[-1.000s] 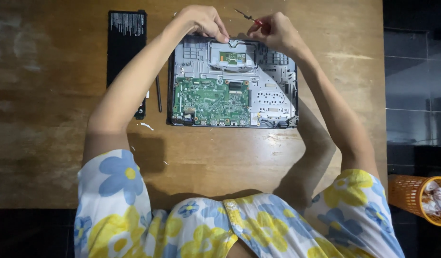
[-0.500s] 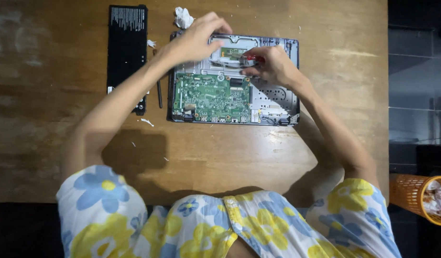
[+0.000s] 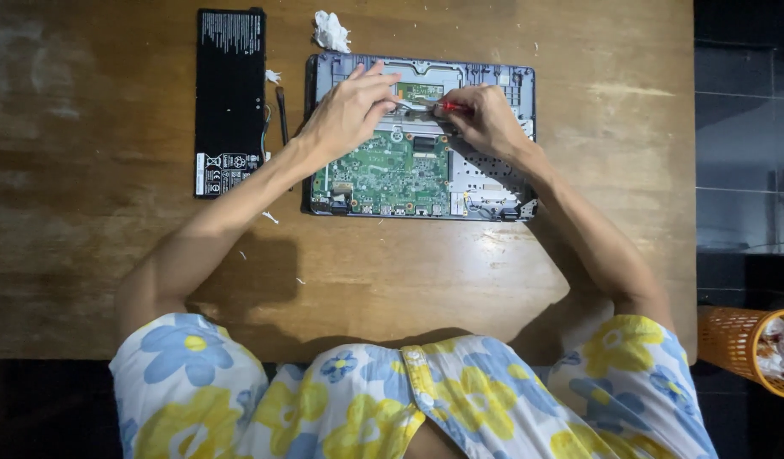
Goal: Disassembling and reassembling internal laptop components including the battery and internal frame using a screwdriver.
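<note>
Both moved down from laptop's (image 3: 421,136) far edge since a second ago. Right hand (image 3: 485,119) clenched on red screwdriver (image 3: 451,107); left hand (image 3: 349,110) released, fingertips pressing board just beside tip.

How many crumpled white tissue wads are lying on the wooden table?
1: a crumpled tissue wad at the table's far edge, between the black battery pack and the opened laptop. More may be hidden under the arms.

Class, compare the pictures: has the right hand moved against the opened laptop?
Yes. The right hand came from beyond the opened laptop's far edge onto its upper middle.
</note>
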